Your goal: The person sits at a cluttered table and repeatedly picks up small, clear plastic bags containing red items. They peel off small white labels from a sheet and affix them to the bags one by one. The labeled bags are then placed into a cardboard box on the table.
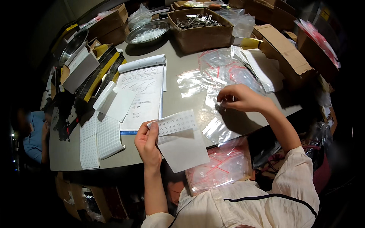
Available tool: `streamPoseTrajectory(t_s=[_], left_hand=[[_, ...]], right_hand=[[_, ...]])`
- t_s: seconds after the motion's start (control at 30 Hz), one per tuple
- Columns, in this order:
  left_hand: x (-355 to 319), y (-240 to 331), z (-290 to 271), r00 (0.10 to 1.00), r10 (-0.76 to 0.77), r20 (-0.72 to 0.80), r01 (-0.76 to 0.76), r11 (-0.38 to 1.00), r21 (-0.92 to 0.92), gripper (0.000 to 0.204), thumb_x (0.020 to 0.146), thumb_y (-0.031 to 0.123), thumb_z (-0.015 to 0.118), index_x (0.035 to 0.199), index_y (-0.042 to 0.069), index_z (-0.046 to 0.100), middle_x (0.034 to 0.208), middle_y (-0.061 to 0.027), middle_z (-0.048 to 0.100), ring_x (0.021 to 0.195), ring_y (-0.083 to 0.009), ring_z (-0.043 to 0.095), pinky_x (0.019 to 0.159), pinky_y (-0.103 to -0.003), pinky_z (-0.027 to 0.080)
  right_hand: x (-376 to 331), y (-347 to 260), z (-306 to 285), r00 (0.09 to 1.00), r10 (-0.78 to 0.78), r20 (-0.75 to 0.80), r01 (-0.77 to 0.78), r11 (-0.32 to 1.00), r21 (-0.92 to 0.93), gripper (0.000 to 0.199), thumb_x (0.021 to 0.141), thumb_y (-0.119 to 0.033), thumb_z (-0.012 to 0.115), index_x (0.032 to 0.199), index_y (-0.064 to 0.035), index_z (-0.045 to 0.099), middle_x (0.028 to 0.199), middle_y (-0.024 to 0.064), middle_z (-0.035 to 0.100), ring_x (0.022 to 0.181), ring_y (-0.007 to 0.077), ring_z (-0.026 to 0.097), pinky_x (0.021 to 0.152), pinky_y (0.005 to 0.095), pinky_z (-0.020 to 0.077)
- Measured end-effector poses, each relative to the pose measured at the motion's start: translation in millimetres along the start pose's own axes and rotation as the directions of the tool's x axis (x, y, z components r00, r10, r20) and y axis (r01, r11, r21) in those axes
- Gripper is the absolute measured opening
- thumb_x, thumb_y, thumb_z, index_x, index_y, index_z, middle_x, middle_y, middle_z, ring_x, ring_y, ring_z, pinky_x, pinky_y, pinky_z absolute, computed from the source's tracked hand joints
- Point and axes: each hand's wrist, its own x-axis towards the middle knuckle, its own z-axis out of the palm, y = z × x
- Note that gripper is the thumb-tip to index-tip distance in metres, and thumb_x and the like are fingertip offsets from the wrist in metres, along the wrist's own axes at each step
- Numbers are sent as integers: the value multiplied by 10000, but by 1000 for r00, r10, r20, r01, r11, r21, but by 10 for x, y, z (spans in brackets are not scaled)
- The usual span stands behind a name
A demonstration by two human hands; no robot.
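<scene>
My left hand (149, 146) pinches a sheet of small printed stickers (176, 126) at its left edge, thumb on top. The sheet's lower part is blank and hangs down toward me past the table edge. My right hand (245, 99) hovers over the table with its fingertips pressed together; whatever lies between them is too small and dark to make out. Below those fingers lie clear zip bags (217, 130), one near the table's front edge. More clear bags with red seal strips (218, 60) spread out farther back. A box of red-striped bags (216, 171) rests against my lap.
Behind stand a brown bin (201, 41) of metal pieces and a metal bowl (148, 33) of small clear pieces. A written pad (142, 91) and sticker sheets (89, 142) lie left. Cardboard boxes (283, 49) line the right. Someone in a blue shirt (33, 136) is at far left.
</scene>
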Motion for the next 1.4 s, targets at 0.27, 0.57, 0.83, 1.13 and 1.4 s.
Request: streamPoseTrajectory(t_s=[0.27, 0.57, 0.83, 1.13, 1.4], left_hand=[[8, -6, -23, 998, -2, 61, -4, 996, 92, 278, 1055, 156, 587, 1147, -87, 687, 989, -94, 717, 876, -110, 652, 816, -244, 507], [-25, 23, -39, 998, 54, 12, -54, 998, 42, 253, 1056, 149, 583, 1111, -70, 698, 962, -59, 705, 865, -79, 616, 819, -215, 465], [-64, 6, 48, 999, -5, 51, -2, 991, 137, 166, 1053, 132, 619, 1008, -21, 663, 725, 101, 509, 631, 9, 340, 573, -196, 247], [-77, -56, 50, 993, 62, 104, -102, 893, 438, 189, 1019, 127, 667, 876, 6, 640, 594, 100, 441, 569, -2, 326, 505, -235, 247], [-88, 15, 105, 996, 60, 67, -85, 870, 486, 199, 1017, 154, 664, 890, 2, 655, 574, 72, 478, 566, -9, 358, 499, -249, 267]], right_hand=[[240, 14, 264, 986, -58, -154, -12, 910, -414, 179, 896, -88, 697, 976, -19, 553, 967, 188, 685, 930, 417, 652, 772, 476, 506], [-86, -69, -1, 968, 195, 155, -117, 905, -410, 780, 756, -601, 839, 1139, 6, 535, 961, 227, 702, 938, 429, 686, 802, 479, 532], [-261, -725, 25, 960, -95, 264, 134, 982, -134, 331, 880, -269, 779, 1016, -18, 611, 862, 157, 665, 824, 378, 667, 727, 464, 507], [392, -1071, 629, 878, -467, -102, 455, 882, -121, 240, 867, -64, 736, 1051, -45, 584, 1018, 143, 618, 967, 346, 611, 848, 427, 500], [412, -1121, 964, 755, -644, -122, 498, 685, -532, 255, 772, -107, 754, 962, -47, 594, 915, 106, 587, 871, 293, 602, 773, 391, 507]])
